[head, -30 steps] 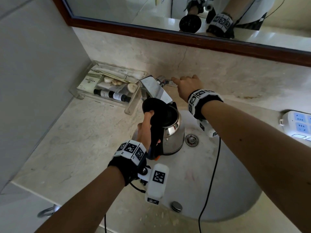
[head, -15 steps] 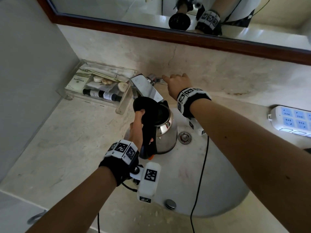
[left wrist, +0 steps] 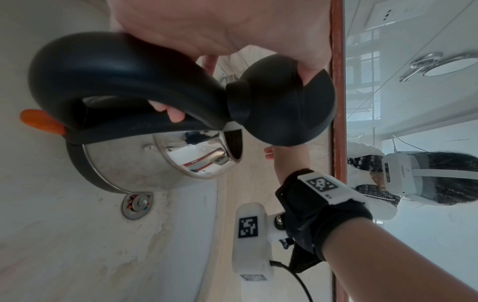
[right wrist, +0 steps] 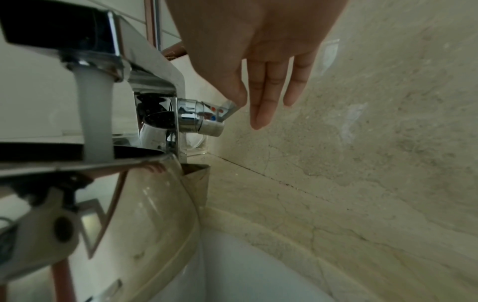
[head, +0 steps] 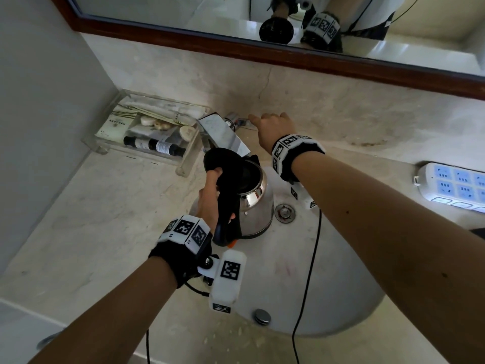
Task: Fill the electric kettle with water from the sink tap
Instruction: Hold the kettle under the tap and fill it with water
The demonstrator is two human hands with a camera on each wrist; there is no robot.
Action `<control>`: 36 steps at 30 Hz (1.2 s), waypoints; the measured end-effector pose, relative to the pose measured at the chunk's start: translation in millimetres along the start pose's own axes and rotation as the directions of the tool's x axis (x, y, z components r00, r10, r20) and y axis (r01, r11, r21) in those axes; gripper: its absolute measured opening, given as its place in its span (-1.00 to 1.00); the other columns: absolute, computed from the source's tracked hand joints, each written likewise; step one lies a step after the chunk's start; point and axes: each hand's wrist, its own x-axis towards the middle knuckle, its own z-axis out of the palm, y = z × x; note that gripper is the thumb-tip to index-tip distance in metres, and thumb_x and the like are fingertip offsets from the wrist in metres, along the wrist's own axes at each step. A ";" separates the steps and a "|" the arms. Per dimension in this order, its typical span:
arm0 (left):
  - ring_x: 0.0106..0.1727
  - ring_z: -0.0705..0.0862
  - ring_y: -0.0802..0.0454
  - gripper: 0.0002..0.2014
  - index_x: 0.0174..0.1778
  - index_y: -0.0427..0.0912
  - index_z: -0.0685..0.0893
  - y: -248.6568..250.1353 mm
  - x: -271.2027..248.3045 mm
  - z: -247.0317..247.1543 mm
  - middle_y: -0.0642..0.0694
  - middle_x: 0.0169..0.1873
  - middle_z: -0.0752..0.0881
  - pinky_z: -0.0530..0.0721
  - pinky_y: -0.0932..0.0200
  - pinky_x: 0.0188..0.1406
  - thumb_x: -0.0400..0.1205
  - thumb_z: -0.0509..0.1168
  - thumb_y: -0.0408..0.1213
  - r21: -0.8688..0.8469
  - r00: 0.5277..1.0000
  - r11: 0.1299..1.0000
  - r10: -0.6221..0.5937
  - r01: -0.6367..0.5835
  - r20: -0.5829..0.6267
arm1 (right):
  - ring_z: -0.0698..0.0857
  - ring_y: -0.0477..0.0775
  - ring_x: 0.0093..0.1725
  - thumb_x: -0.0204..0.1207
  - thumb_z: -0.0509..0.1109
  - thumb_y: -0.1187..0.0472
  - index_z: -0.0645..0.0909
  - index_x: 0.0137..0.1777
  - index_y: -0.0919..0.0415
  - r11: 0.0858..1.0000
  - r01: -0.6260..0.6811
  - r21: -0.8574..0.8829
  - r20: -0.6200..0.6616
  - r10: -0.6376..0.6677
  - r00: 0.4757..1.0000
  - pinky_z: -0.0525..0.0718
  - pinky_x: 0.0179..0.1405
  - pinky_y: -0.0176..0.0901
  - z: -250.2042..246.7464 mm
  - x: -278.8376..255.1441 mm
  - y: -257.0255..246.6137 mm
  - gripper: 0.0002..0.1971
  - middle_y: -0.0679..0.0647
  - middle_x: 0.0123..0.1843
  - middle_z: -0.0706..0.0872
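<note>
A steel electric kettle (head: 253,206) with a black handle and raised black lid (head: 221,164) is held over the sink basin (head: 328,271), its mouth under the chrome tap spout (head: 223,134). My left hand (head: 210,198) grips the kettle handle (left wrist: 124,81), thumb against the lid (left wrist: 282,110). Water (right wrist: 95,114) streams from the spout (right wrist: 77,34) into the kettle's opening. My right hand (head: 273,127) reaches to the tap lever (head: 242,122); its thumb side touches the lever (right wrist: 227,108) while the other fingers (right wrist: 266,90) hang straight.
A clear tray (head: 147,132) of toiletries stands left of the tap. A white power strip (head: 454,183) lies on the counter at right. The drain (head: 284,212) shows beside the kettle, an overflow plug (head: 262,316) nearer me. A mirror with a wood frame (head: 262,53) runs above.
Both hands and the kettle keep their places relative to the tap; only the head view has shifted slightly.
</note>
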 end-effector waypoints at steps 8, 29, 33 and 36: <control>-0.42 0.59 -0.12 0.21 0.51 -0.53 0.50 1.3 -1.8 -1.3 -0.34 -0.02 0.59 0.54 0.25 -0.60 0.16 0.25 0.43 0.022 1.000 1.000 -0.014 0.014 -0.022 | 0.60 0.24 0.35 0.61 0.16 0.37 0.33 0.55 0.09 0.999 -0.018 0.037 -0.009 0.018 1.000 0.45 0.36 0.05 0.6 -0.3 -1.7 -0.49 0.22 0.35 0.64; -0.56 0.54 -0.05 -0.28 -0.24 -0.36 0.58 -0.2 2.1 -0.7 -0.25 -0.45 0.58 0.50 0.21 -0.46 0.34 0.16 0.39 0.078 0.997 0.997 0.006 -0.011 0.073 | 0.61 0.26 0.33 0.61 0.16 0.38 0.32 0.57 0.10 0.999 -0.023 0.045 -0.006 0.023 1.000 0.45 0.35 0.05 -1.0 -2.3 -1.9 -0.48 0.24 0.33 0.65; -0.51 0.57 -0.10 -0.21 -0.17 -0.34 0.59 -1.2 5.0 -3.0 -0.23 -0.47 0.62 0.52 0.15 -0.39 0.23 0.19 0.44 0.093 0.998 0.995 0.015 -0.020 0.059 | 0.62 0.26 0.32 0.60 0.17 0.37 0.33 0.56 0.10 0.999 -0.021 0.044 0.001 0.021 1.000 0.45 0.35 0.06 -1.7 -2.3 -2.2 -0.48 0.24 0.32 0.65; -0.51 0.54 -0.09 -0.28 -0.27 -0.28 0.59 -1.1 5.1 -2.9 -0.19 -0.51 0.60 0.50 0.15 -0.40 0.20 0.22 0.44 0.080 0.998 0.997 0.013 -0.018 0.068 | 0.63 0.25 0.31 0.60 0.17 0.39 0.34 0.56 0.10 0.998 -0.025 0.050 -0.001 0.025 1.000 0.45 0.35 0.06 -1.5 -2.5 -2.5 -0.48 0.24 0.30 0.66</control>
